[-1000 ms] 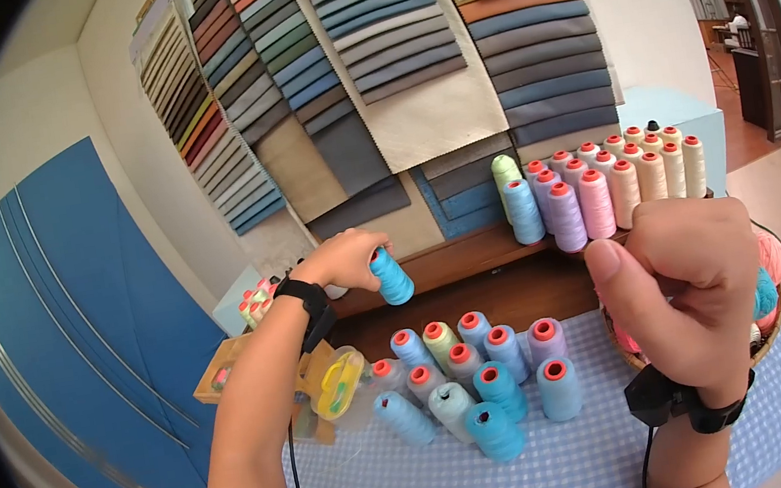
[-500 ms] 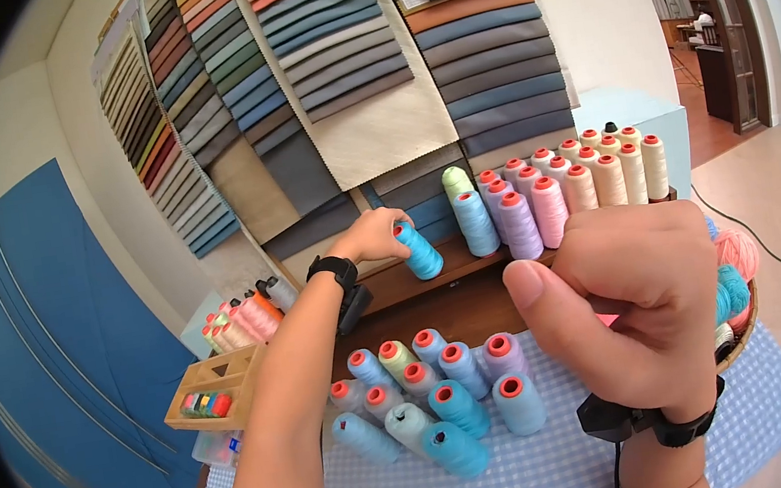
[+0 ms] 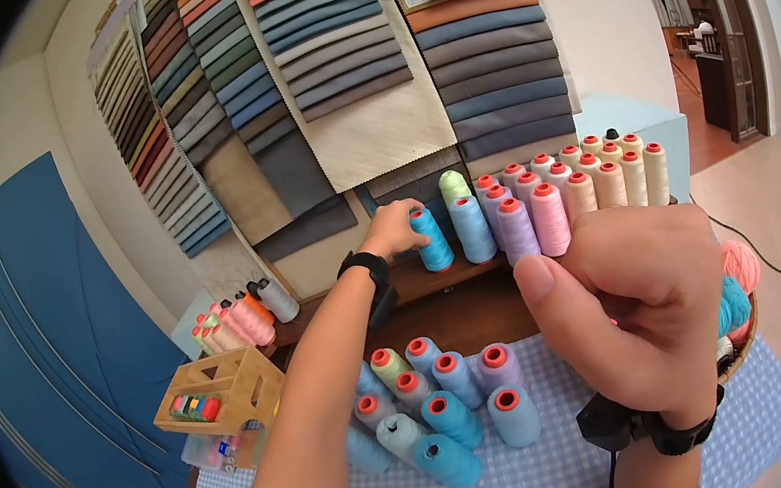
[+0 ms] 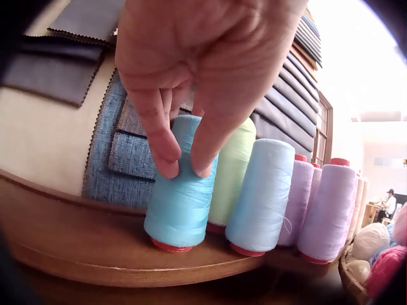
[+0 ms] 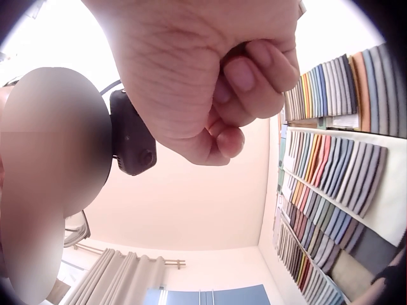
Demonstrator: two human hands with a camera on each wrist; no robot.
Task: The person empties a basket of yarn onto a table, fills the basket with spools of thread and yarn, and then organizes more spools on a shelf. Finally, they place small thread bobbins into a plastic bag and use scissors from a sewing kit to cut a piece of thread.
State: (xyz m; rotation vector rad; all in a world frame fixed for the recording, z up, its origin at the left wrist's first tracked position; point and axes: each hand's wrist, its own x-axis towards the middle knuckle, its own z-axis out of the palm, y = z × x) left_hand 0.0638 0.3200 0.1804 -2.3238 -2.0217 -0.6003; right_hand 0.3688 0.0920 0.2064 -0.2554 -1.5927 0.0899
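Note:
My left hand (image 3: 391, 229) (image 4: 191, 95) grips a turquoise thread spool (image 3: 431, 239) (image 4: 181, 184) from above. The spool stands upright on the wooden shelf (image 3: 416, 280) (image 4: 95, 248), at the left end of a row of spools: a pale green spool (image 3: 453, 187) (image 4: 232, 168), a light blue spool (image 3: 472, 228) (image 4: 264, 190), then lilac, pink and cream ones. My right hand (image 3: 653, 302) (image 5: 210, 70) is raised close to the head camera, curled into a fist with nothing seen in it.
A cluster of blue, lilac and green spools (image 3: 443, 401) stands on the checked tablecloth (image 3: 563, 479). A wooden organiser (image 3: 222, 392) sits at the left, pink and orange spools (image 3: 237, 320) behind it. A basket of yarn (image 3: 737, 295) is at the right. Fabric swatches (image 3: 335, 62) hang on the wall.
My left hand carried the turquoise spool up and to the right, and set it on the shelf beside the light blue spool. The right fist stayed raised.

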